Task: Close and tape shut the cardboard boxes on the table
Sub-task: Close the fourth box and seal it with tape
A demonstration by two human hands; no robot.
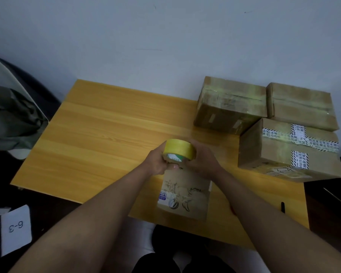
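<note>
Small brown cardboard box with line drawing (184, 194), lower centre of frame: far end hidden behind the yellow roll of packing tape (179, 149) and both hands; printed label at its near left corner too small to read. Left hand (158, 161): fingertips concealed under the roll. Right hand (202, 161): fingers hidden behind the roll. Large brown cardboard box with black-and-white printed tape (289, 150), right of frame: print blurred, illegible. Grey-green bundle of fabric (10, 119), left edge: cut off by the frame. White paper card marked 6-3 (16, 229), lower left: partly in shadow.
</note>
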